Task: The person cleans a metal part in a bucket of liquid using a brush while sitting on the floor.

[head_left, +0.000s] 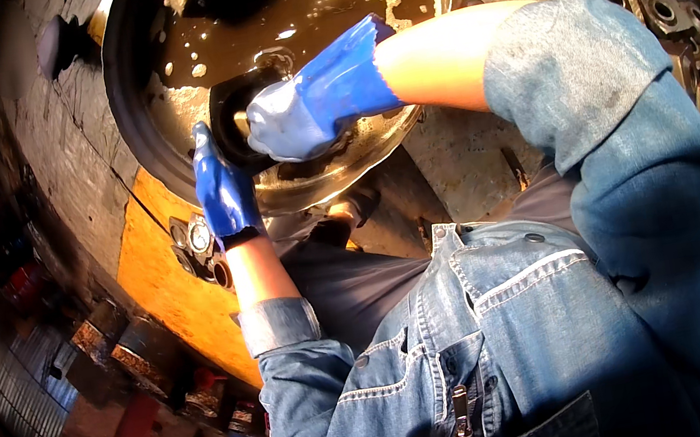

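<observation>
Head view showed, leftmost, metal rings (200,235) beside a round metal basin (131,97) of brown liquid. A blue-gloved left hand (225,191) lay with fingers extended against the left side of a black, rounded part (223,108) inside the basin's near-left rim; its grip could not be told. The part seemed rigid, probably heavyish and slippery, best held by opposite outer edges. Its visible long axis ran far to near, slightly rightward; its facing was unclear. The blue-gloved right hand (289,123) curled at its right side, fingertips hidden, any pinch unconfirmed.
</observation>
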`<state>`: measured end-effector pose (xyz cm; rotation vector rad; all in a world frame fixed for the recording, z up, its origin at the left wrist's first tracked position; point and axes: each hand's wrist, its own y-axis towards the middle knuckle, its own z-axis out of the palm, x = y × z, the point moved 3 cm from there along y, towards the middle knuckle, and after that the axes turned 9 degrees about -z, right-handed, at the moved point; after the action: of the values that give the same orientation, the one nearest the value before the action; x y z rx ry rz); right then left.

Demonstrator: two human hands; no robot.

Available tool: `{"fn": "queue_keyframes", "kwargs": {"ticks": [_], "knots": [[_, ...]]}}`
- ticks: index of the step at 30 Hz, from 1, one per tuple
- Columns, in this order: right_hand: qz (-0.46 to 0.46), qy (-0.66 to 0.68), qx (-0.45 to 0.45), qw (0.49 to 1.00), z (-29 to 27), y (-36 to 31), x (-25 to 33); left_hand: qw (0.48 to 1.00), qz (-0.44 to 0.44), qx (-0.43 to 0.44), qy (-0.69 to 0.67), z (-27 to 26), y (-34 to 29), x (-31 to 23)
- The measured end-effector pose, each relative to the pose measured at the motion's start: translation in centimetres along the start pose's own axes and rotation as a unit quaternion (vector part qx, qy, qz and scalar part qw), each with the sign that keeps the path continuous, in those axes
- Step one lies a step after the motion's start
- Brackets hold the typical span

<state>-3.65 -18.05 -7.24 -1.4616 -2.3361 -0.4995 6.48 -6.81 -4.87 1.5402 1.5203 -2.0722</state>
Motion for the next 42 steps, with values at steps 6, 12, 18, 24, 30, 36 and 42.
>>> {"fn": "queue_keyframes", "kwargs": {"ticks": [6,12,18,24,30,36,42], "knots": [[0.041,-0.007,0.006,0.999,0.2,1.4,-1.2,0.999,0.016,0.034,-0.021,0.5,0.4,-0.1],[0.360,0.100,0.134,0.918,0.1,3.0,-0.5,0.998,-0.015,0.055,-0.006,0.2,0.0,-0.7],[0.363,0.352,-0.220,0.834,0.7,-0.4,-1.9,0.989,-0.008,-0.044,0.144,-1.6,2.8,0.9],[0.262,0.607,-0.395,0.638,2.4,-3.5,0.1,0.975,0.028,-0.078,0.205,-1.1,0.1,-0.8],[0.330,0.749,-0.487,0.307,2.9,-2.5,-2.2,0.985,0.022,-0.037,0.166,-1.4,1.6,0.3],[0.313,0.417,-0.232,0.821,-0.7,-2.7,-0.8,0.995,0.021,-0.016,0.096,-2.2,1.9,1.0],[0.323,0.118,-0.041,0.938,1.1,2.0,-3.6,0.999,-0.018,0.018,0.042,-0.8,1.2,0.0]]}}
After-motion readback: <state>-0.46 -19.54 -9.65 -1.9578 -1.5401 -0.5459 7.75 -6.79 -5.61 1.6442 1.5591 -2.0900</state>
